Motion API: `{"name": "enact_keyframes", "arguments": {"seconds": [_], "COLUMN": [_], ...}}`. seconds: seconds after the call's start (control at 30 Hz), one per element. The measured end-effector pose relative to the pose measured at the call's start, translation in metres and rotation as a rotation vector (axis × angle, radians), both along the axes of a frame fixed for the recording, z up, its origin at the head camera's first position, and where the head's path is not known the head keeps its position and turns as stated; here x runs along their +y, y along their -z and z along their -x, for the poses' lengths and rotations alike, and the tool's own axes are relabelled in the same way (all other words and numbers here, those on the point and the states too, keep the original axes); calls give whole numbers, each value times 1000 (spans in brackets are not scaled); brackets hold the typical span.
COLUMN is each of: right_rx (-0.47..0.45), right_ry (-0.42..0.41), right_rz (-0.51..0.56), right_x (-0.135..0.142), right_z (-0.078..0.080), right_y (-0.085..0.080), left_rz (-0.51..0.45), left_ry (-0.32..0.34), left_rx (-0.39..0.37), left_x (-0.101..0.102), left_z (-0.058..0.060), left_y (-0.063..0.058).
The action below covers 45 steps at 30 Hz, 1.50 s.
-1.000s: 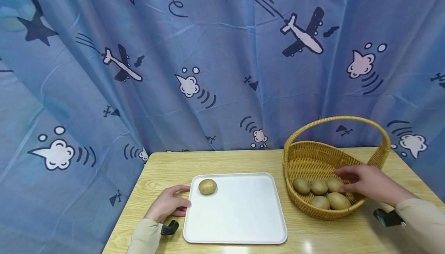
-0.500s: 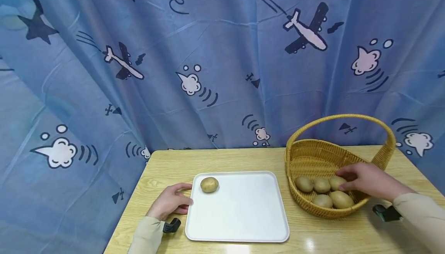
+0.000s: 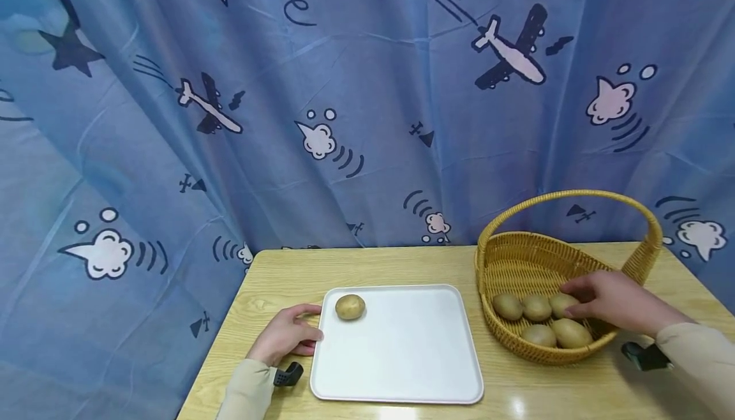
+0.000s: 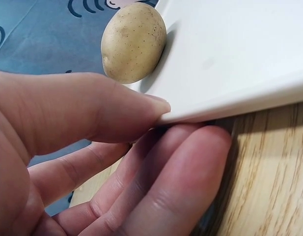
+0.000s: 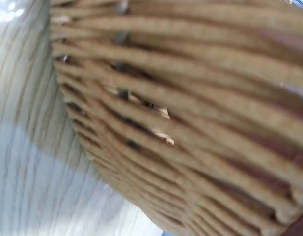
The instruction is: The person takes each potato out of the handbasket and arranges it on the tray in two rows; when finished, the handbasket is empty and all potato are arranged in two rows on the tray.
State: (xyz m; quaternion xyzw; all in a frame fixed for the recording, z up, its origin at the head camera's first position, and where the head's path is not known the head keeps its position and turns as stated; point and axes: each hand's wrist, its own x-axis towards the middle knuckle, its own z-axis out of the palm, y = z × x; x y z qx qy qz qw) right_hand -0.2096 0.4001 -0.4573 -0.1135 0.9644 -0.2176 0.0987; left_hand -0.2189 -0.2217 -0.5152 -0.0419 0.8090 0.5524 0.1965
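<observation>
My left hand (image 3: pixel 289 335) pinches the left rim of a white rectangular tray (image 3: pixel 402 356), thumb (image 4: pixel 126 110) on top and fingers underneath. One potato (image 3: pixel 350 307) lies in the tray's far left corner; the left wrist view shows this potato (image 4: pixel 134 44) large, with small brown specks. Over on the right, my right hand (image 3: pixel 610 300) reaches into a wicker basket (image 3: pixel 519 260), thumb and fingers round a potato (image 3: pixel 559 306) at the right of the back row. Several other potatoes (image 3: pixel 568 333) lie beside it. Basket weave (image 5: pixel 190 88) hides the right hand's fingers in the right wrist view.
The basket's tall arched handle (image 3: pixel 565 195) rises above the right forearm. Both stand on a light wooden table (image 3: pixel 367 267), with a blue patterned curtain (image 3: pixel 367 171) hanging behind its far edge. Dark wrist-worn devices (image 3: pixel 289 375) sit near each sleeve.
The head view has shifted slightly, so everything appears a little further right. Both hands stay where they were, at the tray's rim and at the potato in the basket.
</observation>
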Motion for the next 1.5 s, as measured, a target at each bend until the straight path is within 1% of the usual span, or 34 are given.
{"name": "enact_keyframes", "arguments": {"seconds": [0.13, 0.23, 0.37, 0.47, 0.6, 0.7, 0.8, 0.93, 1.07, 1.17, 1.3, 1.37, 1.5], "right_rx": [47, 93, 158, 189, 183, 177, 172, 167, 166, 162, 135, 116, 100], "right_ry": [11, 27, 63, 105, 166, 192, 192, 164, 91, 58, 41, 23, 2], "right_rz": [-2, 5, 24, 38, 96, 176, 266, 390, 508, 551, 573, 590, 587], "right_x": [-2, -3, -8, -19, -41, -64, -92, -132, -168, -191, -220, -233, -255], "right_z": [0, -2, -8, -16, -29, -39, -47, -50, -47, -40, -28, -20, -4], "right_y": [1, -1, -12, -24, -36, -39, -39, -38, -34, -30, -18, -10, 7], "left_rz": [1, 8, 10, 12, 11, 11, 17, 23, 19, 11, 4, 4, 3], "left_ry": [-1, -10, -25, -34, -38, -38, -38, -35, -21, -12, -6, -2, 11], "left_rx": [5, 8, 5, -1, 0, 6, 9, 10, 14, 19, 18, 18, 24], "left_x": [-3, -5, -10, -14, -16, -17, -17, -15, -13, -11, -8, -7, -5], "left_z": [-1, -1, -2, -3, -4, -3, -1, 1, 1, 2, 2, 2, 1], "left_y": [0, 0, 1, 1, 1, 0, 0, -1, -4, -5, -4, -3, -3]}}
